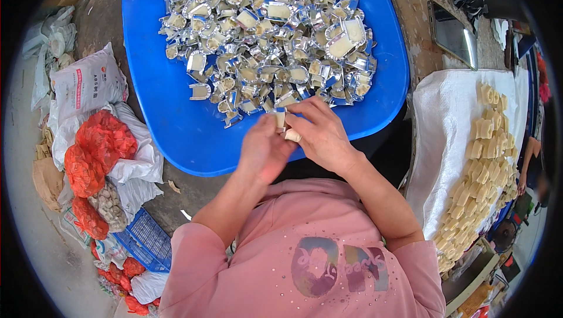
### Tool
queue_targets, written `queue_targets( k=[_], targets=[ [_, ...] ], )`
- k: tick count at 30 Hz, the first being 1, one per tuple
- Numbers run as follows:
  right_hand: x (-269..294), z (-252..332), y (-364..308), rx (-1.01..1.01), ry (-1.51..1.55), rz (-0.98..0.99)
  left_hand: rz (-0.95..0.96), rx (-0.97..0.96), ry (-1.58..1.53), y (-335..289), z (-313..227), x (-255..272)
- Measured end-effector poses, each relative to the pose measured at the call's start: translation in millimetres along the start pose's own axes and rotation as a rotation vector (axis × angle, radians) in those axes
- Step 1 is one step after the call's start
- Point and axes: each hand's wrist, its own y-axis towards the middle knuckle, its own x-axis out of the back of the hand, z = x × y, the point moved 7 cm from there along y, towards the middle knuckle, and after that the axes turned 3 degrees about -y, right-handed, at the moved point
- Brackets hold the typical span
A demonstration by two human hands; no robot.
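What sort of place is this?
Probably a small workshop handling little parts: a big blue plastic tub holds a heap of shiny silver-and-cream pieces, many small cream-coloured blocks lie on a white woven sheet, and stuffed red plastic bags are piled nearby.

Basin [138, 83]: plain blue. Heaped pieces [264, 31]: shiny silver and cream, with touches of blue. Held piece [280, 120]: cream. Shirt [252, 242]: pink, with a dark multicoloured print. Sheet [431, 142]: white. Blocks [484, 168]: pale yellow. Net bags [111, 136]: orange-red. Crate [143, 239]: blue lattice.
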Motion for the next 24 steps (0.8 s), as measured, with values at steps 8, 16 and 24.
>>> queue_targets(
  k=[8,16,24],
  targets=[
    [22.9,-34.1,6.5,-0.168,-0.146,0.011,-0.397,-0.912,1.073,-5.4,-134.6,27.8],
    [-8.5,-46.2,25.9,0.074,-0.549,0.257,0.336,-1.058,2.074,44.1,-63.3,-46.1],
    [-8.6,-65.6,22.3,0.077,-0.634,0.325,0.269,-1.132,2.498,53.7,-55.9,-40.2]
  ],
)
